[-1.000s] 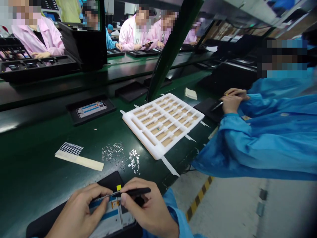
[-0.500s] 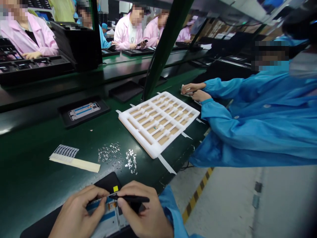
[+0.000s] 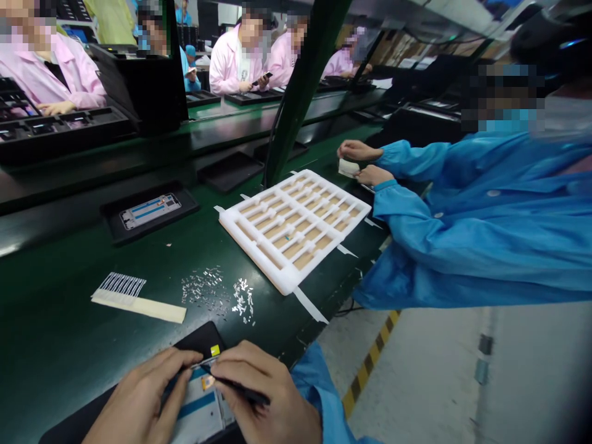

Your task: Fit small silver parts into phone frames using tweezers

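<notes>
My left hand (image 3: 139, 398) grips the upper edge of a silver phone frame (image 3: 200, 414) with blue strips, its fingertips at the rim. My right hand (image 3: 275, 391) is closed around slim black tweezers (image 3: 245, 391), whose tip touches the frame near its top edge, close to the left fingertips. Beneath the frame is a black tray (image 3: 198, 338) with a yellow sticker (image 3: 215, 350). Just beyond lie scattered small metal pieces (image 3: 243, 299) and a cream strip (image 3: 143, 309) with thin white strips at its end. Fingers hide part of the frame.
A white foam tray (image 3: 289, 280) with compartments is taped to the green bench (image 3: 65, 262). Another phone frame (image 3: 150, 211) lies in a black tray (image 3: 115, 234). A green post (image 3: 300, 80) slants up behind. At right, a co-worker in blue (image 3: 462, 228) handles a pale piece.
My right hand has tilted the tweezers, their rear end dropping lower. My left thumb has drawn back slightly along the frame. The co-worker's far hand has lifted off the pale piece.
</notes>
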{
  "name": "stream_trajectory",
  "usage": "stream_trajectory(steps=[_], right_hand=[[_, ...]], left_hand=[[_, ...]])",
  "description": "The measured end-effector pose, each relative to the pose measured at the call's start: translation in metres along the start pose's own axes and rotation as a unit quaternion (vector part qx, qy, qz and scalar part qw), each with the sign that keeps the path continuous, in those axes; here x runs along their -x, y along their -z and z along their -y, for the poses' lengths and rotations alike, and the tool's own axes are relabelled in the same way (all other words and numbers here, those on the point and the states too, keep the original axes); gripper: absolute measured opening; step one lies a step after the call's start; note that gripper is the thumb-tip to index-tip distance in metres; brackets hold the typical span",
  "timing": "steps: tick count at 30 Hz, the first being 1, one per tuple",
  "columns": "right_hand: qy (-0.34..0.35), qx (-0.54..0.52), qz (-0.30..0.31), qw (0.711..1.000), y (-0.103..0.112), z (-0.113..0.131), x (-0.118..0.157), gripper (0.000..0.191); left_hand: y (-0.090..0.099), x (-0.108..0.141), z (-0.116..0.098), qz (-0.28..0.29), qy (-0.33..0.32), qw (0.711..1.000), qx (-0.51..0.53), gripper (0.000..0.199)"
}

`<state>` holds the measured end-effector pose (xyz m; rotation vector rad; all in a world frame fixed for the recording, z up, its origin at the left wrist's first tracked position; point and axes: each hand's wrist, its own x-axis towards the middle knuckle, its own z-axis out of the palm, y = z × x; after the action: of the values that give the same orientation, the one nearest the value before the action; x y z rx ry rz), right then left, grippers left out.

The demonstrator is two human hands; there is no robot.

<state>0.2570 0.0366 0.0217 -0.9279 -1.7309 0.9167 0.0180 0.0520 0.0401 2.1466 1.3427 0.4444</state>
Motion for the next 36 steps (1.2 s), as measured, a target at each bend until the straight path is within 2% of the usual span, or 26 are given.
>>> stream_trajectory(steps=[3, 6, 8, 11, 15, 17, 19, 23, 28, 36], right_hand=[[0.001, 0.002, -0.021, 1.0, -0.005, -0.001, 0.003, 0.021], [0.007, 0.024, -0.043, 0.999, -0.012, -0.001, 0.005, 0.019], [0.008, 0.047, -0.042, 0.998, -0.016, 0.0, 0.005, 0.019], [-0.011, 0.02, -0.059, 0.998, -0.015, -0.001, 0.006, 0.019], [-0.051, -0.058, -0.148, 0.986, -0.006, -0.011, 0.006, 0.017], [-0.055, -0.072, -0.19, 0.978, -0.004, -0.018, 0.006, 0.016], [-0.058, -0.08, -0.211, 0.972, -0.004, -0.023, 0.005, 0.016], [-0.062, -0.084, -0.215, 0.971, -0.007, -0.028, 0.004, 0.015], [-0.08, -0.09, -0.212, 0.97, -0.008, -0.03, 0.006, 0.014], [-0.098, -0.105, -0.217, 0.966, -0.005, -0.032, 0.007, 0.011]], left_hand=[[0.003, 0.006, 0.009, -0.039, -0.071, 0.993, -0.085, 0.033], [0.004, 0.01, 0.01, -0.088, -0.15, 0.969, -0.175, 0.034], [0.008, 0.006, 0.01, -0.092, -0.172, 0.961, -0.194, 0.041], [0.023, -0.009, 0.025, -0.111, -0.105, 0.966, -0.209, 0.045], [0.048, -0.038, 0.071, -0.198, -0.003, 0.939, -0.281, 0.054], [0.055, -0.048, 0.091, -0.203, 0.027, 0.931, -0.303, 0.05], [0.056, -0.054, 0.102, -0.191, 0.043, 0.927, -0.319, 0.044], [0.053, -0.055, 0.104, -0.159, 0.039, 0.925, -0.342, 0.041], [0.051, -0.052, 0.101, -0.147, 0.022, 0.925, -0.351, 0.035], [0.055, -0.055, 0.101, -0.141, -0.015, 0.921, -0.364, 0.044]])
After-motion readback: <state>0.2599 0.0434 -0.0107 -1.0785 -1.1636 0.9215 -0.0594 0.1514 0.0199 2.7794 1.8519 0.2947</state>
